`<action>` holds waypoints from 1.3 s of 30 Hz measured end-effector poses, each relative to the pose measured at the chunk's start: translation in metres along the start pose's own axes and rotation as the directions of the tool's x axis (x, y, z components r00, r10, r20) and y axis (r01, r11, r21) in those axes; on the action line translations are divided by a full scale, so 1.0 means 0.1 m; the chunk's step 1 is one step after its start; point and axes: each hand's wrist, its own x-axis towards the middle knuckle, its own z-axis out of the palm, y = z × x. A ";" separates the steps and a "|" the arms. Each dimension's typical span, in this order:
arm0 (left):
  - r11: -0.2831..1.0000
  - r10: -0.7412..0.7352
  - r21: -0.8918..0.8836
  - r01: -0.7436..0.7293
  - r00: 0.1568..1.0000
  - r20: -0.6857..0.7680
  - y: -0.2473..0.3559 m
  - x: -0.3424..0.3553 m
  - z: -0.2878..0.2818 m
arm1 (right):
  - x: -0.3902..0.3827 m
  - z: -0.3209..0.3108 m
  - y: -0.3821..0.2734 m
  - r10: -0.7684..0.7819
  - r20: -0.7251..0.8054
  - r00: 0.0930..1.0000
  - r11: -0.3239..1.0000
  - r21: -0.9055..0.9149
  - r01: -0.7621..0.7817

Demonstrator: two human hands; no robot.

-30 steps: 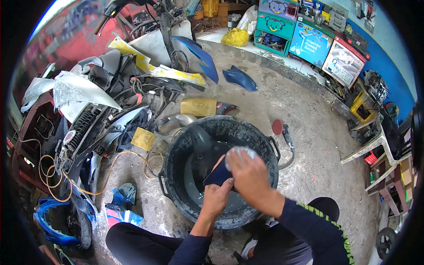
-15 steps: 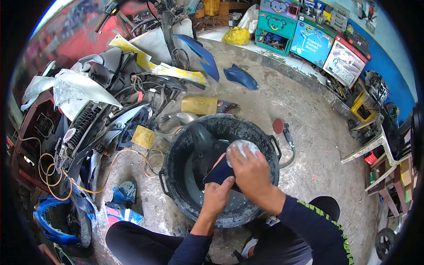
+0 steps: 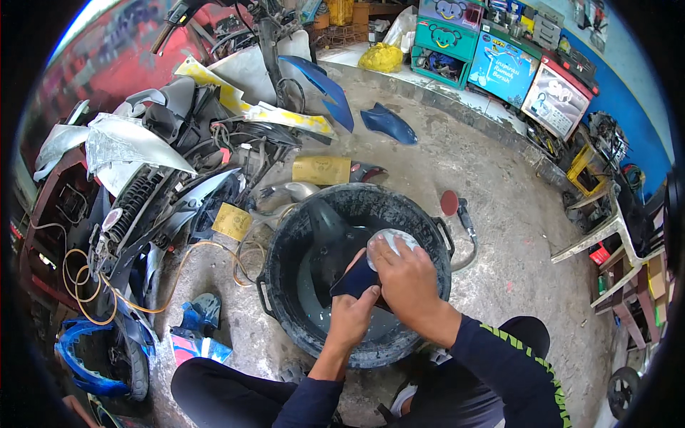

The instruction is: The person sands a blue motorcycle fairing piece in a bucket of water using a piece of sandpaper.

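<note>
My left hand (image 3: 351, 317) is closed around a dark navy, smooth-faced piece (image 3: 354, 279), thumb on its near edge. Closed over a whitish, rounded pad (image 3: 401, 237), my right hand (image 3: 408, 274) presses against the far part of that piece; the pad's exact kind is hard to tell. Both hands are over a large black tub (image 3: 285, 314) with cloudy water (image 3: 314, 299) at the bottom. A black curved plastic panel (image 3: 328, 225) leans inside the tub, its lower part in the water. My fingers hide much of the navy piece.
Motorcycle parts and a white panel (image 3: 135, 143) crowd the left. Sandpaper sheets (image 3: 321, 170) lie beyond the tub. A sander with a red disc (image 3: 449, 203) lies to its right, a blue panel (image 3: 389, 124) farther off. An orange hose (image 3: 178, 267) curls left; a plastic chair (image 3: 606, 232) stands right.
My right hand and the whitish pad have shifted very slightly toward me along the navy piece. My left hand keeps its hold almost in place.
</note>
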 end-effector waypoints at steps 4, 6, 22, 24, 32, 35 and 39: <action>0.977 0.100 -0.184 -0.108 0.993 -0.056 -0.01 -0.02 0.06 | -0.21 -0.08 -0.38 -0.134 -0.023 0.991 0.991 0.016 0.135; 0.993 0.044 -0.110 -0.041 0.999 0.021 0.06 0.01 0.00 | -0.08 0.00 -0.15 -0.077 -0.011 0.997 0.997 -0.003 0.077; 0.971 0.195 -0.134 -0.200 0.979 -0.052 0.19 0.00 0.07 | -0.07 -0.03 -0.07 -0.057 -0.032 0.998 0.998 0.028 0.058; 0.996 0.035 -0.086 -0.032 0.999 0.032 0.39 -0.04 0.07 | -0.07 0.06 -0.02 0.016 -0.027 1.000 0.999 -0.030 -0.017; 0.955 0.011 -0.294 0.027 0.992 0.126 0.26 0.05 -0.01 | -0.12 -0.03 -0.18 -0.073 0.024 0.997 0.997 -0.006 0.074; 0.981 0.060 -0.192 -0.037 0.992 0.113 0.08 0.13 -0.09 | -0.21 0.00 -0.29 -0.162 -0.004 0.987 0.984 0.068 0.162; 0.997 0.055 -0.063 -0.048 0.991 0.122 0.23 0.13 -0.08 | -0.15 0.09 -0.02 -0.081 0.095 0.992 0.995 0.058 0.076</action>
